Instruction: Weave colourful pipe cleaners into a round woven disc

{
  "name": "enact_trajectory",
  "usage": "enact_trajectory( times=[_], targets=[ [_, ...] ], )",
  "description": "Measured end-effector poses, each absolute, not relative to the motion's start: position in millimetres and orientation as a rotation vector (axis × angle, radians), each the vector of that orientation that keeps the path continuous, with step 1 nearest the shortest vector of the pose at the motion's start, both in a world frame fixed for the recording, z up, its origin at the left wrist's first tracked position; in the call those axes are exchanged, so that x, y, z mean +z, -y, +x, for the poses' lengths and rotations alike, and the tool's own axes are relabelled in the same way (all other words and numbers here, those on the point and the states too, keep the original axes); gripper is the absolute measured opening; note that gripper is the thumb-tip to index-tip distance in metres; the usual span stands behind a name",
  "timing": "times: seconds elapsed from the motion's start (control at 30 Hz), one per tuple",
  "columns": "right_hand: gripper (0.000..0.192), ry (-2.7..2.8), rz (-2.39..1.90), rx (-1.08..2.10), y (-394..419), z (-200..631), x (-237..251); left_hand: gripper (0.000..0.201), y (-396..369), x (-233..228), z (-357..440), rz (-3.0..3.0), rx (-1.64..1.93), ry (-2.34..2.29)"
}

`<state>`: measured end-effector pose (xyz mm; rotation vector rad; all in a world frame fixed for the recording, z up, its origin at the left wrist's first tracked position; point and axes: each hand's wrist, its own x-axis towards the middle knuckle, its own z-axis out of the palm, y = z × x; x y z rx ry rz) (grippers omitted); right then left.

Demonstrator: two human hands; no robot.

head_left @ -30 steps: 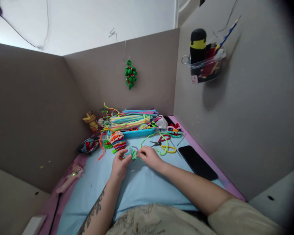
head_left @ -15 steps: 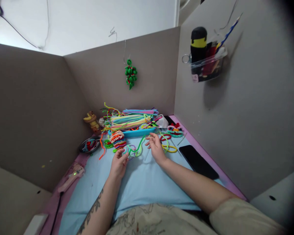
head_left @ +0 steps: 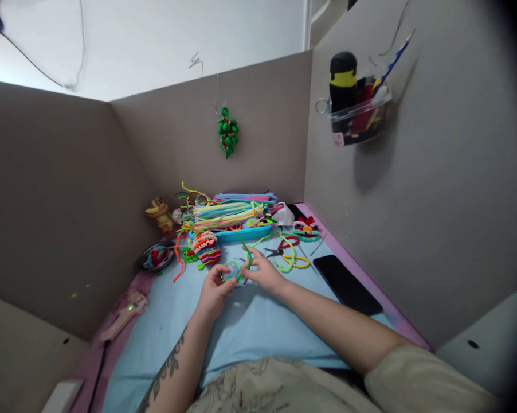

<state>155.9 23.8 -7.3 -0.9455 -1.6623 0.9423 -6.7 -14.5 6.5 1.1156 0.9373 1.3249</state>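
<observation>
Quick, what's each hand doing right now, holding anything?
Left hand: closed on the pipe-cleaner coil.
Right hand: closed on the same coil, pinching its green strand.

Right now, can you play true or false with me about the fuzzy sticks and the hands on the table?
1. Both hands hold a small coil of fuzzy sticks. True: the left hand and the right hand meet on it.
2. The black phone lies by the left hand. False: it lies to the right of the right hand.
3. A green ornament hangs on the back wall. True.
4. The scissors are in the right hand. False: they lie on the blue mat beyond it.
5. A pile of fuzzy sticks sits behind the hands. True.
</observation>
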Motion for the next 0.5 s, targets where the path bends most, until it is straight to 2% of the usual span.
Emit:
enact_trajectory(
  times=[0.2, 0.5],
  targets=[
    [0.033, 1.656, -0.786, 1.171, -22.7, 157.7, -6.0, 0.034, 20.1, 11.2, -5.2, 1.183, 1.242, -0.922],
    [0.032, 1.570, -0.700, 1.274, -26.9, 162.4, -1.8, 0.037, 14.0, 7.8, -8.7, 1.017, 1.263, -0.892]
  ],
)
